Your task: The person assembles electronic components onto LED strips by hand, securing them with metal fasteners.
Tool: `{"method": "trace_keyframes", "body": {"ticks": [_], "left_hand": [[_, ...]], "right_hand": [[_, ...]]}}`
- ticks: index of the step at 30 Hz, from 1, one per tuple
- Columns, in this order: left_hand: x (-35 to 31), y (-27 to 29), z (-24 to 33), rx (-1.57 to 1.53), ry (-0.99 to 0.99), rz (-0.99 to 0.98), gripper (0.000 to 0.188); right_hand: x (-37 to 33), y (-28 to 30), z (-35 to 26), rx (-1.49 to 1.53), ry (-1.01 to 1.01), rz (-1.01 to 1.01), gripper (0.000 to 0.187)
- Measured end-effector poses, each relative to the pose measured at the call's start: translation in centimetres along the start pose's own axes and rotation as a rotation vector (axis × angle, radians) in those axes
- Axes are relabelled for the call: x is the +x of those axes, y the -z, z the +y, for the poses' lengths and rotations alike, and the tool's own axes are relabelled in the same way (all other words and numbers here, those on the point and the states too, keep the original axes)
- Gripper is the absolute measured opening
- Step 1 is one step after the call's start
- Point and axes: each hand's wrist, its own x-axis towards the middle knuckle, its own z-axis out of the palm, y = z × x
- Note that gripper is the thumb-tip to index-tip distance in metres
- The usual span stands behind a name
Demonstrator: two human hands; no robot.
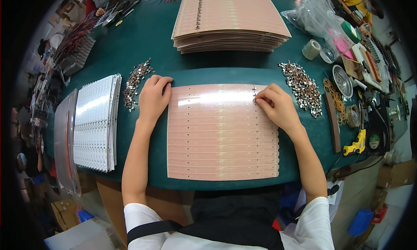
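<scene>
A pale pink panel point(210, 139) with horizontal strips and two columns of small holes lies flat in front of me on the green table. My right hand point(276, 104) pinches a tiny metal piece at the panel's upper right, over the right hole column. Just above those fingertips, another small metal piece point(254, 89) sits on the panel. At the upper left corner, my left hand point(155, 96) is closed with its fingers curled; what they hold, if anything, is hidden. Loose metal pieces lie in a left pile point(137, 81) and a right pile point(302, 87).
A tall stack of pink panels point(230, 15) stands at the back. White perforated sheets point(96, 124) lie at left. On the right are a tape roll point(311, 49), a metal bowl point(342, 81), a dark bar point(332, 122) and a yellow glue gun point(355, 143). Other people work beyond the table.
</scene>
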Motion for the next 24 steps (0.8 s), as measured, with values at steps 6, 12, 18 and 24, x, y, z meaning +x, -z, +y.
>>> {"method": "trace_keyframes", "body": {"ticks": [6, 12, 18, 24], "left_hand": [[0.0, -0.1, 0.0, -0.014, -0.019, 0.012, 0.012], [0.3, -0.1, 0.4, -0.018, 0.003, 0.004, 0.011], [0.0, -0.2, 0.2, -0.001, -0.003, 0.006, 0.011], [0.0, 0.1, 0.3, -0.008, -0.009, 0.011, 0.011]], "right_hand": [[0.0, -0.3, 0.0, -0.045, 0.028, 0.014, 0.004], [0.0, -0.5, 0.4, -0.220, 0.206, 0.048, 0.005], [0.0, 0.6, 0.2, -0.106, 0.113, 0.036, 0.008], [-0.6, 5.6, 4.8, -0.333, -0.085, 0.301, 0.009]]}}
